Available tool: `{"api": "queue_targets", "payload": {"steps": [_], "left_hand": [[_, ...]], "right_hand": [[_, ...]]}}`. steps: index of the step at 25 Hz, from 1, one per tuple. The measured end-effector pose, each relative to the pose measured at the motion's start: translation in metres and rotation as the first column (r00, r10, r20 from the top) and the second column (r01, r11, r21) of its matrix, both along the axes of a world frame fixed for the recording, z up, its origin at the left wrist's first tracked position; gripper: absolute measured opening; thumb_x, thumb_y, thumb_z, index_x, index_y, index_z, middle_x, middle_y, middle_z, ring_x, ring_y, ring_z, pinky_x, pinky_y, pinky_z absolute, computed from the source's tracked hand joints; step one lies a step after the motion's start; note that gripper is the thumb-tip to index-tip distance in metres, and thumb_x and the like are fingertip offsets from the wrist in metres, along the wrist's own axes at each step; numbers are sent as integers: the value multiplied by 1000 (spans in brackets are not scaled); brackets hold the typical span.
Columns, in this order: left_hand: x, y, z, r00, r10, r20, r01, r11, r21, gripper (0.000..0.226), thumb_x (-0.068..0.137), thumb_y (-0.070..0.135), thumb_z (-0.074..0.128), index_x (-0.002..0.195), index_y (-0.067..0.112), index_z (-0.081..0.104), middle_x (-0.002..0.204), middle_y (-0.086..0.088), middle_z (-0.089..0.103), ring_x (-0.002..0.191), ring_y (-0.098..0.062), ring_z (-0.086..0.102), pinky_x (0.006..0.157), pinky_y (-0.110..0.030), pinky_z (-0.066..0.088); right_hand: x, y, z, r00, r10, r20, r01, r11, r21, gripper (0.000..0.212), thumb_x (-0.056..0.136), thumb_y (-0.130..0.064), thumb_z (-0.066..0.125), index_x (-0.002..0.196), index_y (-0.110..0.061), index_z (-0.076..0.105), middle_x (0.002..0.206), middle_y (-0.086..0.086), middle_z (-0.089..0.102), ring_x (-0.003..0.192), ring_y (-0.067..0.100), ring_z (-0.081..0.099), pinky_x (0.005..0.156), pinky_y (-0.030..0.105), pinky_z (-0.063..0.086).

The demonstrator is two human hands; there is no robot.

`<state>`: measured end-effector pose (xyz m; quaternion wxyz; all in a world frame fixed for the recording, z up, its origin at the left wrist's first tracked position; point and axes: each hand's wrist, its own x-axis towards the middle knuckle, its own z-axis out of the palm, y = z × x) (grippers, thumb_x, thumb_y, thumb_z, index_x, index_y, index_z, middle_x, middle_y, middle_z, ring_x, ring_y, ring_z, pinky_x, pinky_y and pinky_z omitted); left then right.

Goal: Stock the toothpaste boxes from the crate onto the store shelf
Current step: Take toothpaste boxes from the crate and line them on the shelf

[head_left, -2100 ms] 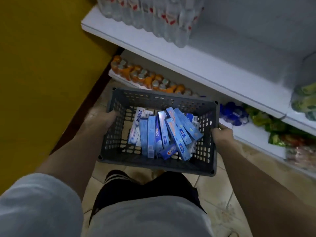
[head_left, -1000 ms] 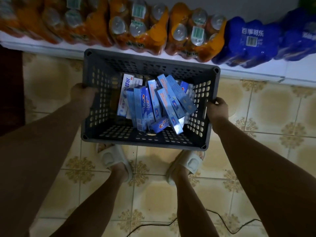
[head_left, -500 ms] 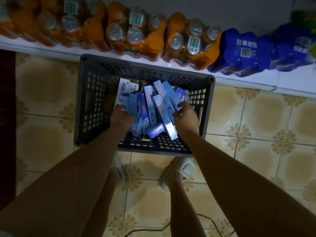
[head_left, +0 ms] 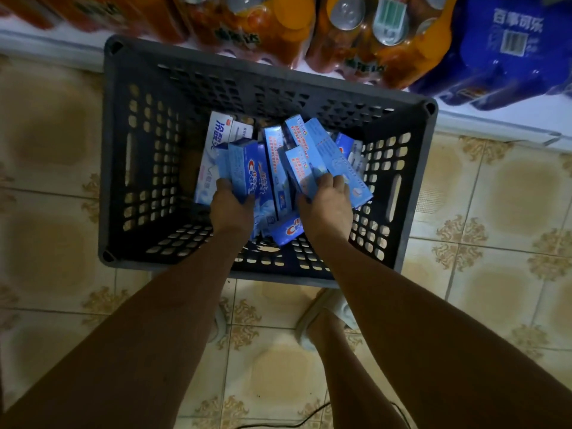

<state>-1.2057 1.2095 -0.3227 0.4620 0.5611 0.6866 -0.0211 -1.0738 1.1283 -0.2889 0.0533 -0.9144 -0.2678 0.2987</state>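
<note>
Grey plastic, pierced all over with slots, makes up the crate (head_left: 139,168) sitting on the patterned tile floor (head_left: 495,305), its far edge up against the low white store shelf (head_left: 495,122). From the head view, looking straight down, the toothpaste boxes (head_left: 275,168) lie in a loose heap toward the crate's right half, mostly blue, with one white box (head_left: 216,134) at the left of the pile. Both of the person's arms reach down into the crate. The left hand (head_left: 232,205) has its fingers curled round the near end of a blue box (head_left: 244,168), thumb on one side. The right hand (head_left: 325,202) grips the near end of another blue box (head_left: 303,165) lying slanted over its neighbours. On the shelf stand shrink-wrapped packs of orange drink bottles (head_left: 356,35) and, to the right, a blue wrapped pack (head_left: 510,51). Pale slippers (head_left: 312,320) show below the crate, and a thin dark cable (head_left: 309,416) crosses the tiles at the bottom.
</note>
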Motion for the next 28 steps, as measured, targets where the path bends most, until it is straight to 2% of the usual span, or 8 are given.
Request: {"api": "queue_targets", "payload": {"steps": [2,5,9,12,15,20,23,28], "left_hand": [[-2,0,14,995,69,78,-68,998,-9,34,95,15,61,122,4,43,128,-17,57,112,-28,60,77,-34,55],[-1,11,40,949,227,220,-197,969,-148,35,98,12,56,130,5,45,130,-17,57,113,-30,60,83,-41,54],[8,30,92,892,347,288,-223,894,-388,34,98,12,56,131,9,48,119,-13,62,103,-33,64,85,-47,54],[8,38,129,873,382,302,-213,858,-468,35,96,15,58,130,13,50,116,-11,66,97,-30,66,85,-46,54],[2,45,175,848,416,329,-216,838,-502,35,95,20,62,128,15,54,115,-11,68,90,-29,68,72,-39,56],[0,57,308,832,365,418,-107,844,-525,14,98,21,58,112,19,58,112,-9,67,93,-26,67,67,-36,57],[-7,67,399,830,350,435,-86,849,-521,5,99,20,55,96,24,52,99,-5,66,84,-22,65,64,-34,52],[-39,95,521,772,354,527,-23,845,-534,22,96,15,51,118,17,48,100,-6,66,84,-22,64,64,-34,54]], "right_hand": [[-1,-3,10,999,-28,-46,31,998,63,39,93,-32,57,122,-7,47,117,12,54,112,28,51,94,44,49],[4,-4,33,931,-187,-314,251,951,179,20,94,-28,57,106,-15,46,96,2,60,91,24,63,75,40,57],[14,13,65,555,-528,-643,718,694,50,9,98,-20,57,102,-12,53,102,7,65,74,19,63,66,33,54],[22,22,102,366,-563,-741,808,587,-47,5,97,-14,56,93,-15,59,98,9,67,80,25,63,77,40,54],[27,27,156,336,-526,-781,804,592,-53,10,98,-19,57,89,-18,62,92,3,68,82,23,64,87,44,52],[26,41,287,341,-452,-824,770,637,-30,10,99,-25,55,92,-18,56,95,4,67,83,20,65,73,34,51],[21,50,376,372,-390,-842,755,655,31,12,100,-24,53,89,-17,52,98,11,65,84,27,64,81,47,53],[5,65,502,459,-280,-843,714,681,162,12,99,-22,54,87,-18,52,98,17,64,87,34,61,91,58,48]]}}
